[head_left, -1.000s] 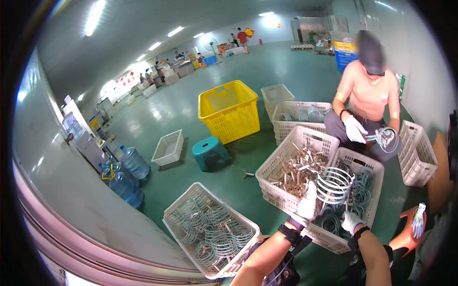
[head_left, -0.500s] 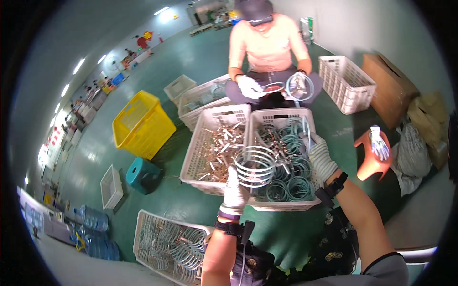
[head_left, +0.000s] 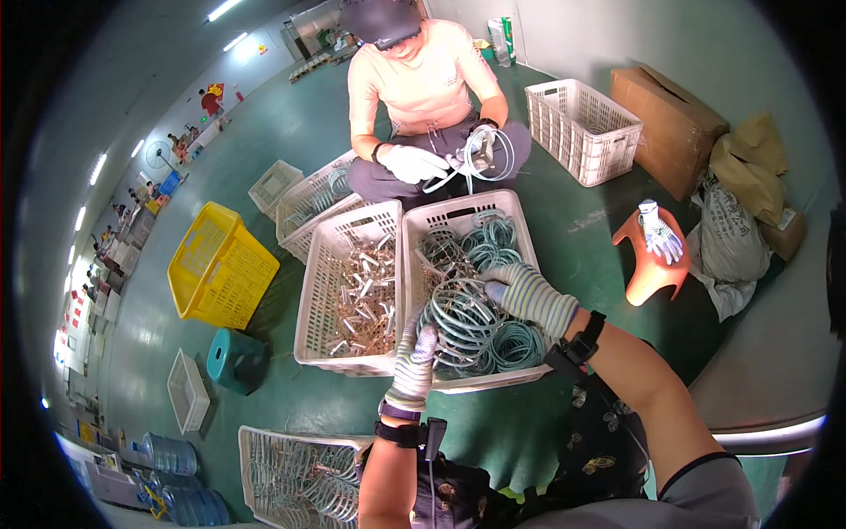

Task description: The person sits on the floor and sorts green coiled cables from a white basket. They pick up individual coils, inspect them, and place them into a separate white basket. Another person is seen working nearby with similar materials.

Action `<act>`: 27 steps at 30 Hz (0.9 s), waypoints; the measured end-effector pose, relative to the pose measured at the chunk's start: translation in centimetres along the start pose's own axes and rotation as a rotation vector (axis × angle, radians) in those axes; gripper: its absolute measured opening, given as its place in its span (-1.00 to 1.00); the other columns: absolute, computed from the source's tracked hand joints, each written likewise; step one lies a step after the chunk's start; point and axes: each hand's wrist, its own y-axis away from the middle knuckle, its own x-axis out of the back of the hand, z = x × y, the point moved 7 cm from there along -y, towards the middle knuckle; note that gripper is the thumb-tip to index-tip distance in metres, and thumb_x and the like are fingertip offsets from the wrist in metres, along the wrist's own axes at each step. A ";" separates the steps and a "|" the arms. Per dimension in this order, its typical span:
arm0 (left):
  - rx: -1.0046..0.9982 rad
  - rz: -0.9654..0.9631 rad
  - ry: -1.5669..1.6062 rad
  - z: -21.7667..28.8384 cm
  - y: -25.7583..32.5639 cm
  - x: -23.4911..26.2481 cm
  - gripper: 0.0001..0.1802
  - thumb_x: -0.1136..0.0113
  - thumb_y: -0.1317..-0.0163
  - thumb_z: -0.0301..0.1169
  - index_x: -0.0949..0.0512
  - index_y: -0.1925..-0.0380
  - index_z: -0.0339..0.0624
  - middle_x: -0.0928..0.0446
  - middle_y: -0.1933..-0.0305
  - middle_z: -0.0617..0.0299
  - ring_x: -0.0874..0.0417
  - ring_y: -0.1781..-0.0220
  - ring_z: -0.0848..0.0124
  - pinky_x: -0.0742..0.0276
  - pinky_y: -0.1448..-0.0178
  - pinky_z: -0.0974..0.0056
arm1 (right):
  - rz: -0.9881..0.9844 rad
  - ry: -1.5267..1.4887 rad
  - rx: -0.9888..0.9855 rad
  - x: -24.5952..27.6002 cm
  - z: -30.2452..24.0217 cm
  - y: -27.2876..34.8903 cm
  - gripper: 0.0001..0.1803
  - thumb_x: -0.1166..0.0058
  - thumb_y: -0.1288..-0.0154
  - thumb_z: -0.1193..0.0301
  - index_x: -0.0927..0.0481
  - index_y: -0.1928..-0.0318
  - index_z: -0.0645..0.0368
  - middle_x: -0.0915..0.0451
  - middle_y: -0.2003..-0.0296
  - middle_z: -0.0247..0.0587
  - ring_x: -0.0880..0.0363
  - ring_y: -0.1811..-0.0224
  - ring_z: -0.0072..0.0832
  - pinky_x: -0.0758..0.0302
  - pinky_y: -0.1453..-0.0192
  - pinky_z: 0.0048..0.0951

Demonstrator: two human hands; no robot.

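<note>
A bunch of pale blue-green rings hangs over the right-hand white crate, in the grip of my left hand. That hand wears a striped glove and is closed round the near left side of the bunch. My right hand, gloved alike, has its fingers closed at the upper right of the bunch, where a ring seems pinched; the fingertips are partly hidden. Beneath lie more loose rings and coils in the white crate. Small metal pieces with pale tabs fill the adjoining white crate.
A co-worker sits opposite, gloved hands on similar rings. Another crate of rings stands at my near left. Around us are a yellow basket, teal stool, orange stool, white crate and cardboard box.
My right hand has moved left and down from the crate's right side to the bunch, bringing a ring. The bunch sits lower over the crate. The whole view has shifted.
</note>
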 end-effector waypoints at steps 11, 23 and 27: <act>-0.002 0.017 0.037 0.0 0.5 1.5 -0.11 -0.31 -0.20 0.14 -0.30 -0.37 -0.19 -0.48 -0.27 0.18 -0.50 -0.27 0.31 -0.47 -0.32 0.15 | -0.129 -0.168 -0.176 -2.0 2.4 0.0 -0.73 -0.06 -0.36 0.41 -0.68 0.01 0.18 -0.62 0.50 -0.29 -0.53 0.55 -0.58 -0.46 0.47 -0.47; -0.083 0.113 0.095 1.3 1.4 2.7 -0.36 -0.21 -0.37 -0.11 -0.35 -0.33 -0.21 -0.50 -0.24 0.20 -0.54 -0.20 0.37 -0.49 -0.29 0.20 | -0.147 -0.357 -0.288 -3.0 0.4 0.8 -0.78 -0.03 -0.39 0.46 -0.67 0.04 0.21 -0.63 0.42 -0.35 -0.48 0.56 -0.62 -0.47 0.49 -0.55; -0.125 0.118 0.054 1.4 1.5 3.4 -0.40 -0.18 -0.40 -0.14 -0.36 -0.33 -0.21 -0.50 -0.25 0.20 -0.53 -0.21 0.36 -0.47 -0.32 0.19 | -0.175 -0.300 -0.266 -3.5 0.2 1.1 -0.77 -0.07 -0.37 0.47 -0.68 0.03 0.20 -0.64 0.43 -0.33 -0.51 0.54 -0.62 -0.48 0.47 -0.52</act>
